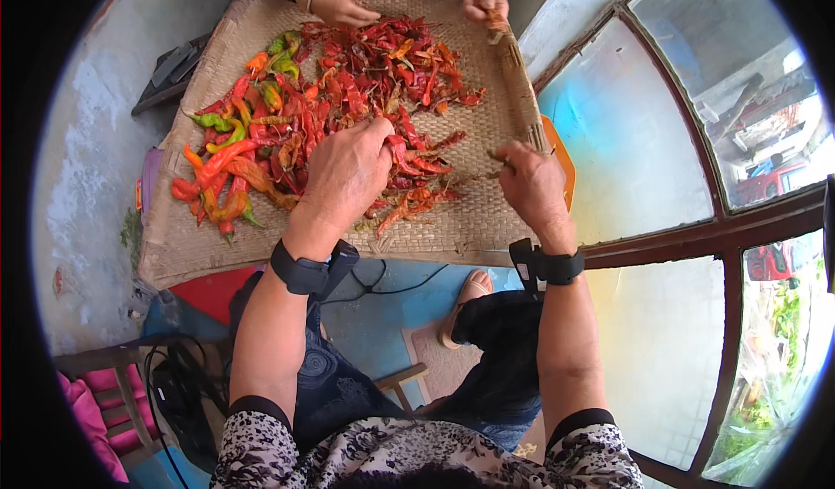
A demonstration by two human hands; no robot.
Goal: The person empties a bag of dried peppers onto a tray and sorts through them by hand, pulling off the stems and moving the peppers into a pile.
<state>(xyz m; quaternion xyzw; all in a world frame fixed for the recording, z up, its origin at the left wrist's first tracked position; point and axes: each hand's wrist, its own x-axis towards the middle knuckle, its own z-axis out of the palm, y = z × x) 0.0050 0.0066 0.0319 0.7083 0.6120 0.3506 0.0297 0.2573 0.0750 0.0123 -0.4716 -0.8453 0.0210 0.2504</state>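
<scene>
A pile of dried red chillies (348, 89) lies on a woven tray (470, 232), with fresher red, orange and green peppers (230, 154) along its left side. My left hand (348, 172) is closed at the near edge of the pile, its fingers curled on a dried red chilli (398, 152); the fingertips are partly hidden. Over the tray's right side, my right hand (532, 186) is closed, thumb and fingers pinched together. Something small and brownish shows at its fingertips, too blurred to name. Black bands circle both wrists.
Across the tray, a co-worker's one hand (344, 4) touches the pile's far edge; the other hand (485, 0) pinches a shrivelled brownish piece. An orange container (559, 163) stands beyond the tray's right rim, beside a framed window (644, 124). Black cables (370, 287) hang below the tray.
</scene>
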